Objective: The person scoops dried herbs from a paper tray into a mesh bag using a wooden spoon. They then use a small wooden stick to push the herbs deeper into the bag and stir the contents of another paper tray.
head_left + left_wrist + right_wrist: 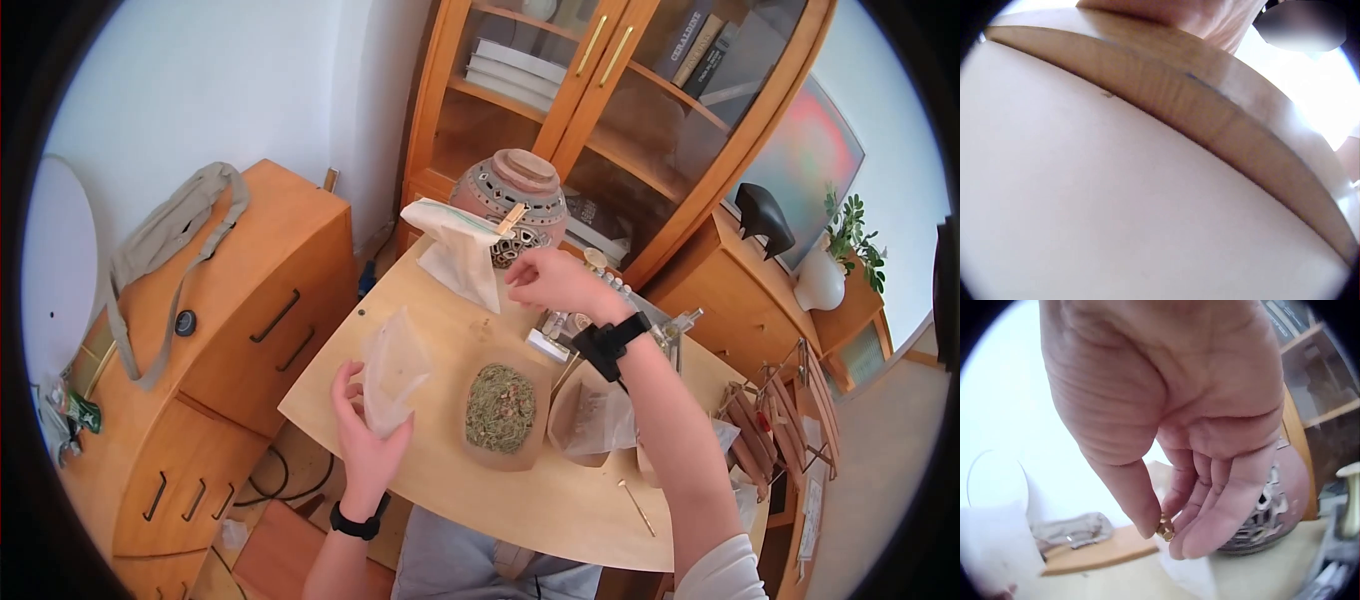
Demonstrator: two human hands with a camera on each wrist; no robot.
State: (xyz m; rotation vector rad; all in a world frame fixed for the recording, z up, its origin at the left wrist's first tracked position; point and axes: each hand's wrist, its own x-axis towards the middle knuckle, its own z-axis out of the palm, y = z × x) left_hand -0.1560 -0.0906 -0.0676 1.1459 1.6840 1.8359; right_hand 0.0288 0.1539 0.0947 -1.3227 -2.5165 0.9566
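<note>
My left hand (372, 448) holds a translucent bag (396, 365) upright above the table's left part, thumb on one side and fingers on the other. Between thumb and fingertips, my right hand (1172, 419) pinches a small gold-coloured piece (1165, 529). In the head view the right hand (560, 282) is beside a white pouch (462, 258) with a wooden clip (512, 218) at its top. A paper-like bowl of dried green herbs (500, 408) sits between the hands, nearer the body. The left wrist view shows part of the left hand (1210, 19) above the table edge (1210, 119).
Right of the herbs stands another bowl with a clear plastic bag (605, 418). A patterned pot (520, 195) is behind the pouch. Small bottles and a tray (665, 335) lie beyond the right forearm. A thin gold stick (637, 507) lies near the front edge, and a wooden rack (790, 420) stands right.
</note>
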